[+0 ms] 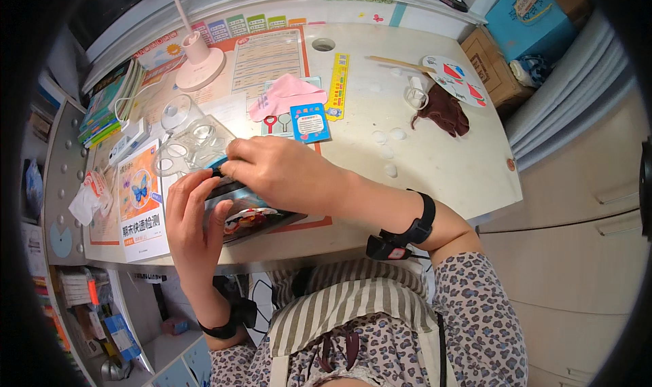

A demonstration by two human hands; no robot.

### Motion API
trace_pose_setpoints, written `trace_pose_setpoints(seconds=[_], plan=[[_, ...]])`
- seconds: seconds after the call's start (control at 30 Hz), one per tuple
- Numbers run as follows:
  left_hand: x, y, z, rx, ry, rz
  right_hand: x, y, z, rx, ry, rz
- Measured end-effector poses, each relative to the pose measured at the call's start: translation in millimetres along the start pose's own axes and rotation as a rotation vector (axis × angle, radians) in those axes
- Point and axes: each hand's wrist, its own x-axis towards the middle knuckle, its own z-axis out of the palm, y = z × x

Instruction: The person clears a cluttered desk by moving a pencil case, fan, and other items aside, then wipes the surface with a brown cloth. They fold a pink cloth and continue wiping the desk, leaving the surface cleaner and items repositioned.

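Note:
Near the desk's front edge, my left hand (196,211) curves around the left side of a dark, glossy case with a colourful picture (249,219). My right hand (275,168) reaches across the top of the case, its fingertips pinched at the upper left edge beside my left fingers. What lies between those fingertips is hidden. Behind the case lies a clear plastic tray with moulded round hollows (204,137). A pink cloth (288,94) and a blue printed card (310,122) lie beyond my right hand.
A workbook (140,203) lies left, below a power strip (130,140) and stacked books (109,102). A pink lamp base (201,71) stands behind. A yellow ruler (338,86), white round pads (390,170), a dark red cloth (443,112) and a paper fan (453,79) lie right.

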Motion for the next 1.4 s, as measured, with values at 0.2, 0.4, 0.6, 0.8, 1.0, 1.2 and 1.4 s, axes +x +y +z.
trace_pose_setpoints(seconds=[0.2, 0.4, 0.6, 0.8, 1.0, 1.2, 1.4], plan=[[-3.5, -8.7, 3.3, 0.046, -0.137, -0.016, 6.7, 0.8, -3.9, 0.033, -0.145, 0.004], [-4.7, -8.1, -2.3, -0.035, -0.178, -0.076, 22.0, 1.8, -2.6, 0.208, -0.199, 0.237], [-9.8, -4.4, 10.5, -0.188, -0.075, -0.087, 12.8, 12.8, 6.7, 0.127, -0.319, 0.122], [-11.0, -2.8, 18.1, -0.002, -0.071, 0.01, 5.1, 8.5, -12.7, 0.178, 0.06, 0.086], [-5.9, 1.9, 13.7, 0.142, -0.163, 0.05, -49.4, 92.7, -94.3, -0.247, -0.001, 0.57], [-9.8, -1.1, 11.8, 0.106, -0.079, 0.044, -182.7, 173.9, -104.7, -0.701, -0.296, 0.916], [-20.7, -9.8, -5.8, 0.111, -0.043, -0.018, -177.4, 158.9, -126.1, -0.743, -0.23, 0.998]])
